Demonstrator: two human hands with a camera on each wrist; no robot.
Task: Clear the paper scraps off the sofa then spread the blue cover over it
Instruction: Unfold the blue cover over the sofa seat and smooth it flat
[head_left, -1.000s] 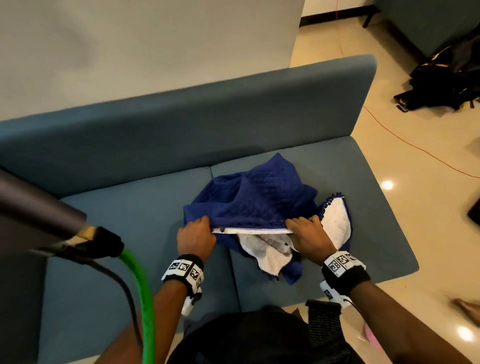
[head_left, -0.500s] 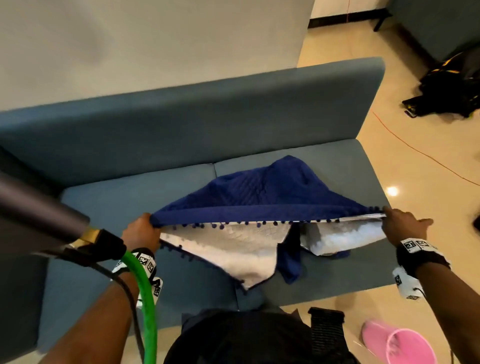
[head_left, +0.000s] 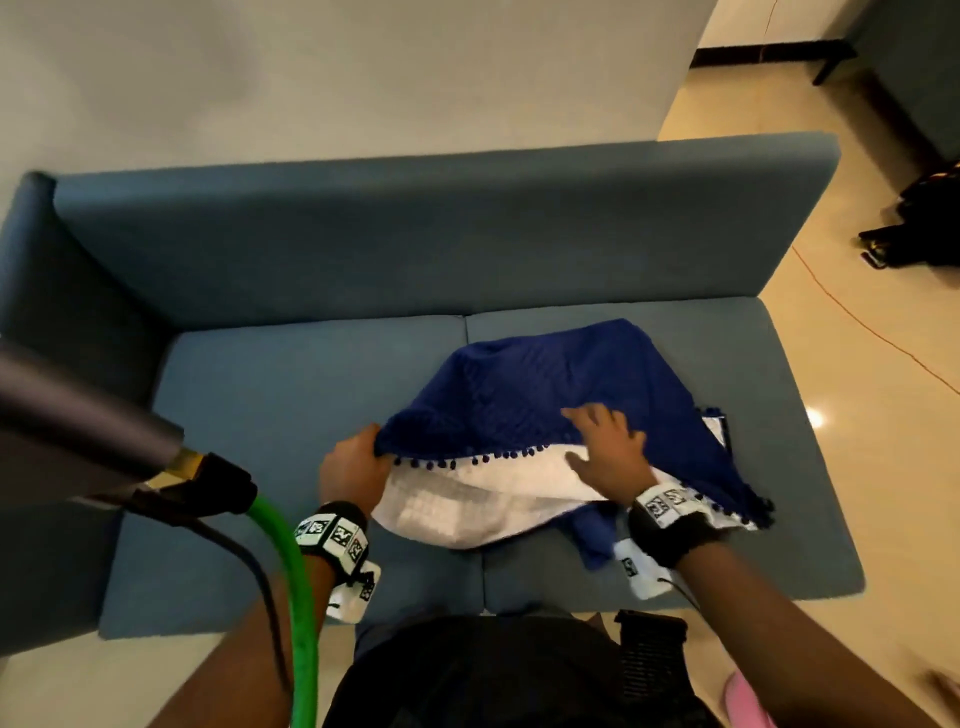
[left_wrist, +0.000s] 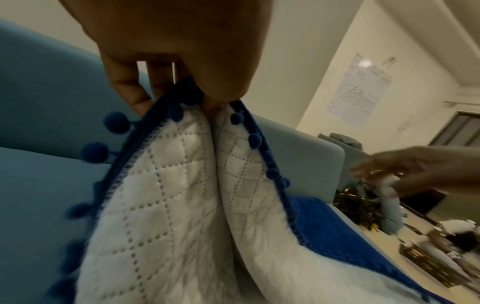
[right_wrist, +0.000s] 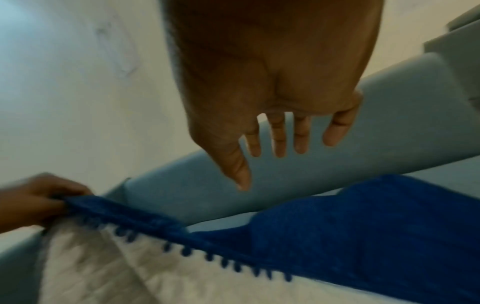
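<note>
Blue cover (head_left: 524, 395) bunched, far side hidden under folds

Green hose (head_left: 291, 597) runs down lower left of head view, coupled to a black fitting (head_left: 218, 486) on a dark grey tube (head_left: 78, 426). Cream wall (head_left: 363, 78) at the back. Glossy beige floor (head_left: 883, 415) on the right, thin orange cable (head_left: 857, 317) across it. Black bag (head_left: 924, 223) at far right edge. Pink item (head_left: 748, 701) bottom right, partly cut off. Left wrist view: paper sheet (left_wrist: 359, 90) on wall, dark crate (left_wrist: 428, 265) on floor.
</note>
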